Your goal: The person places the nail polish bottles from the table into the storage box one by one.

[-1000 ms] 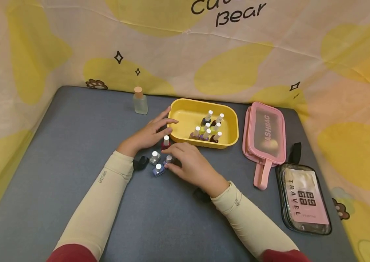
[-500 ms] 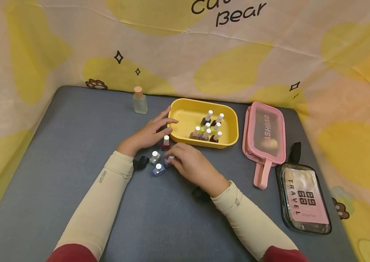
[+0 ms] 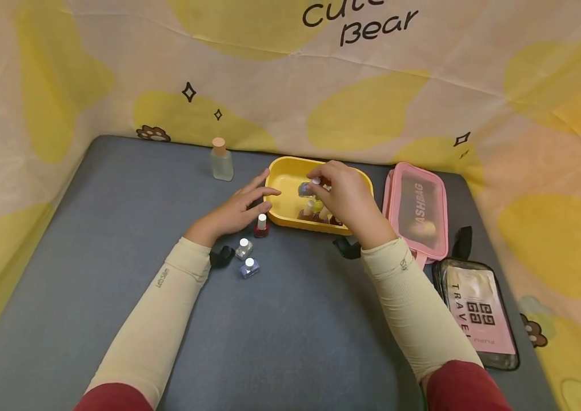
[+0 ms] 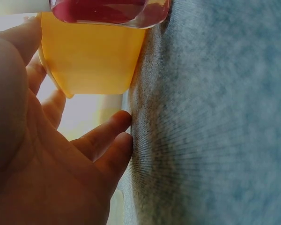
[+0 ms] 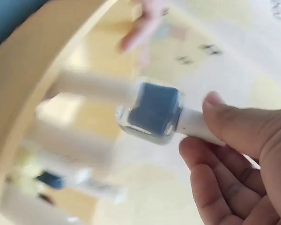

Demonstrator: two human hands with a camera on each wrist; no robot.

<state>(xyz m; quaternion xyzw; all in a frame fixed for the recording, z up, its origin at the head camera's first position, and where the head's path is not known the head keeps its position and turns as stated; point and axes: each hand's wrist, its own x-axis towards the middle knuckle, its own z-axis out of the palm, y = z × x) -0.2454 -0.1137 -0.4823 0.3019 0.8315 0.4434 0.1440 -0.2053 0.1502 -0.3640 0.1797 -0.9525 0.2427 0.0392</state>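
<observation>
Right hand [image 3: 349, 200]: thumb and fingers pinch the white cap of a blue polish bottle [image 5: 154, 111], which hangs tilted over the yellow tray [image 3: 288, 178], its glass body to the left of the grip. Left hand [image 3: 231, 211]: fingers spread, gripping nothing, at the tray's end left of the grip. Risks, as judged: the hold is on the cap alone, so the glass could swing or slip if the pinch loosens; a loose cap thread could turn under the same load. Standing bottles [image 3: 308, 211] lie just below and nearer the person than the grip; a low or sideways approach could clip their caps and tip one into the next. Released at this tilt, the bottle would probably land on its side. A bump on the tray wall could shift it, as the left hand does not clasp it; the red bottle [image 3: 261, 228], outside the tray to the left of the grip, might then be knocked. Hard to make out: the right hand covers much of the tray's right part, so no firm bottle count; right wrist view blurred, neighbouring caps smeared; red bottle cut off at the left wrist view's top edge. Cannot tell whether the held bottle touches anything beneath it.
</observation>
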